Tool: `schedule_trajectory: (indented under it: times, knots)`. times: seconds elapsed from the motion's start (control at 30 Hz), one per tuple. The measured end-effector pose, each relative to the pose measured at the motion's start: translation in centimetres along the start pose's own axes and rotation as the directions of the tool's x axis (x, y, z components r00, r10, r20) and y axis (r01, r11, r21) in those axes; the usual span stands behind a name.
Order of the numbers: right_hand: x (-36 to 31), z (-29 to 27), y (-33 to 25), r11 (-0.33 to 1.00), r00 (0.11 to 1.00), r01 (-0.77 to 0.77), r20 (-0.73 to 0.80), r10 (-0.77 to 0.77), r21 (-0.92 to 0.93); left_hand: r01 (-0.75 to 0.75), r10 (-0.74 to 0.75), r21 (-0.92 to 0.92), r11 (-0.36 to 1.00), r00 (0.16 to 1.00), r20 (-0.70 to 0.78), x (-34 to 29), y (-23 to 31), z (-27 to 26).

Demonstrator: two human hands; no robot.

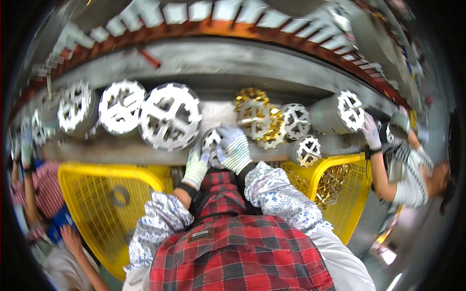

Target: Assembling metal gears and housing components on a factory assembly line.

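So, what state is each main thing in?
Left hand: gloved, beside the small wheel
Right hand: gloved, over the small wheel
Small wheel: partly hidden
Big wheel: face toward the camera
Left basket: holding a grey ring
Right basket: holding tangled gold strips

Spoked part [211, 140] partly hidden by fingers [226, 132]; pale strips [175, 13] blurred.

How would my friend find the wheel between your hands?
Find the grey bench beyond two yellow baskets. At its near edge is a small spoked metal wheel, the only one between the wearer's left hand and right hand.
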State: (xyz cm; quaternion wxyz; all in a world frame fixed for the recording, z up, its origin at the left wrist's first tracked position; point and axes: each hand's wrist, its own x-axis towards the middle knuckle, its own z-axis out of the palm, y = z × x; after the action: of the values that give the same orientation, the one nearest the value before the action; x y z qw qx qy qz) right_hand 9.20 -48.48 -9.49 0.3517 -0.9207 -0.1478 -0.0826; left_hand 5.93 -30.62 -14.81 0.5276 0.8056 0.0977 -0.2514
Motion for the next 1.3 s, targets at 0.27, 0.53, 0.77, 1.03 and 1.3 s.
schedule_trajectory:
  times: [0.27,0.53,0.77,1.03,1.3]
  knots:
    - [-2.4,-4.4,-1.8,0.997,1.000,-0.002,-0.024,0.000,-0.081,-0.272,0.293,0.290,0.917,0.956,-0.030,-1.4,4.5,-4.3]
    - [-9.7,-28.4,-5.1,0.980,0.837,-0.080,-0.547,-0.033,-0.183,-0.563,0.569,0.329,0.758,0.818,0.088,0.0,14.9,1.5]
    - [-34.0,-37.6,9.1,0.541,0.159,-0.831,-0.879,0.450,0.127,-0.592,0.538,0.548,0.591,0.796,0.279,2.9,14.2,6.1]
    - [-30.8,-41.3,18.0,0.654,0.467,-0.740,-0.817,0.337,-0.154,-0.390,0.400,0.696,0.603,0.903,0.158,0.9,15.8,5.8]
    - [-21.6,-38.5,16.5,0.870,0.520,-0.490,-0.784,0.340,0.052,-0.205,0.214,0.190,0.960,0.976,-0.029,2.1,11.4,5.0]
